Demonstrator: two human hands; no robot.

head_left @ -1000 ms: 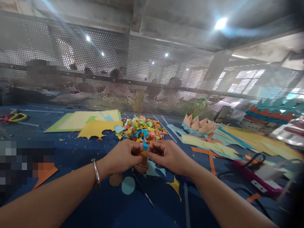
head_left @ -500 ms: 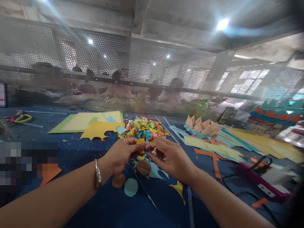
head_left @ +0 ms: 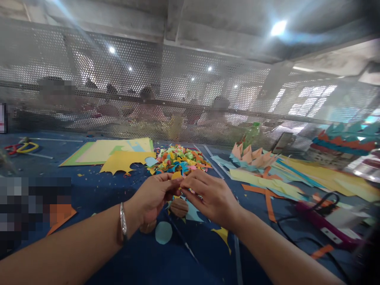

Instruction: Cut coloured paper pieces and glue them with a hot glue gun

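My left hand [head_left: 154, 196] and my right hand [head_left: 209, 196] meet over the blue table [head_left: 97, 190], both pinching a small yellow paper piece [head_left: 177, 175] between their fingertips. A silver bangle [head_left: 122, 223] sits on my left wrist. Just below the hands lie a brown paper disc [head_left: 179, 207] and a light blue paper circle [head_left: 163, 232]. Right behind the hands is a heap of small multicoloured folded paper pieces [head_left: 179, 156].
Yellow and green paper sheets [head_left: 113, 152] lie at back left, scissors [head_left: 20, 148] at far left. Orange and teal folded shapes [head_left: 252, 155], paper strips [head_left: 268, 186] and a magenta glue gun with cable [head_left: 322, 223] lie right. A perforated metal screen [head_left: 178, 91] stands behind, with people beyond.
Both hands rose slightly off the table and toward the heap with the yellow piece. My right fingers, spread half a second ago, have closed back onto it.
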